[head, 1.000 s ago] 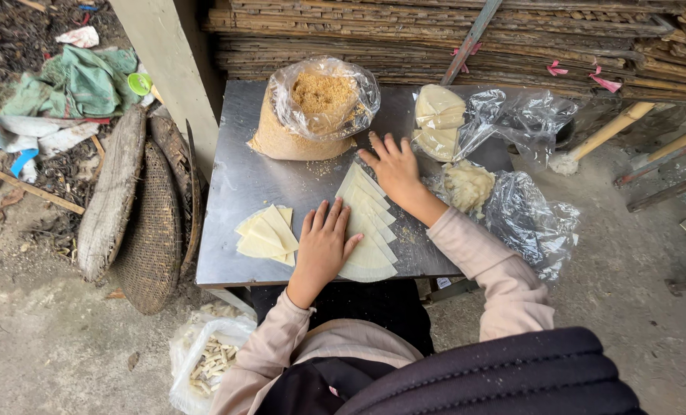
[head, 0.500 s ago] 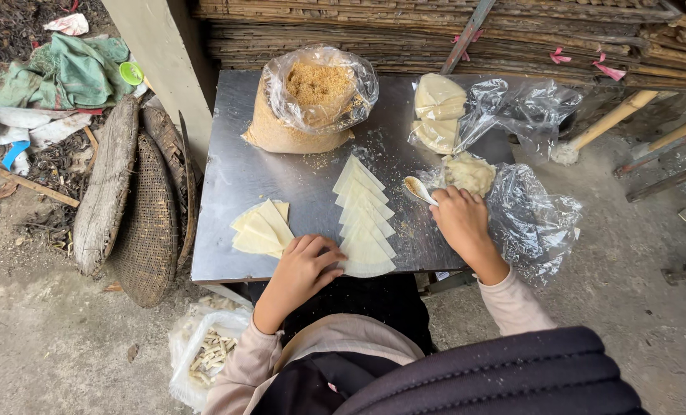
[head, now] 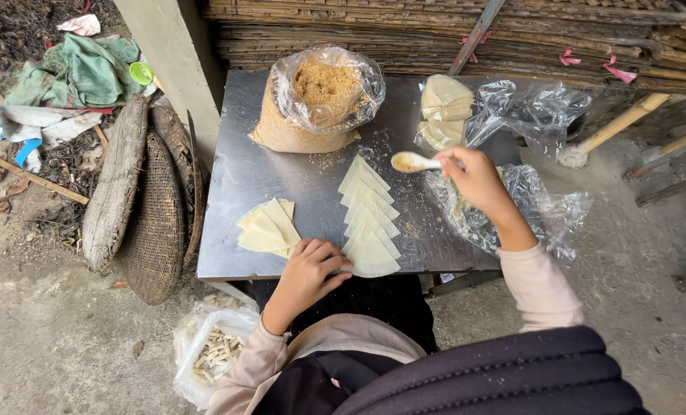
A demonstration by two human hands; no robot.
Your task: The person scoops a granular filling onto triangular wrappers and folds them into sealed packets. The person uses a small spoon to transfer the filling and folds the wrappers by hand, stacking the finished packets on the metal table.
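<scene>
Nearest, the left hand (head: 310,270) presses curled fingers on the closest sheet of the fanned wrapper row (head: 370,220) on the desk (head: 235,154). No sheet looks filled yet. The right hand (head: 477,180) pinches a loaded spoon (head: 412,161) above the row; the crumb bag (head: 317,107) stands beyond.

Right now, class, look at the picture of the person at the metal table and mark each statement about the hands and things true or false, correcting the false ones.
1. The right hand holds a spoon. True.
2. The left hand rests on the bag of crumbs. False: it touches the nearest of the pale wedge sheets in a row.
3. The table is wooden. False: it is shiny metal.
4. A smaller stack of pale sheets lies left of the row. True.
</scene>
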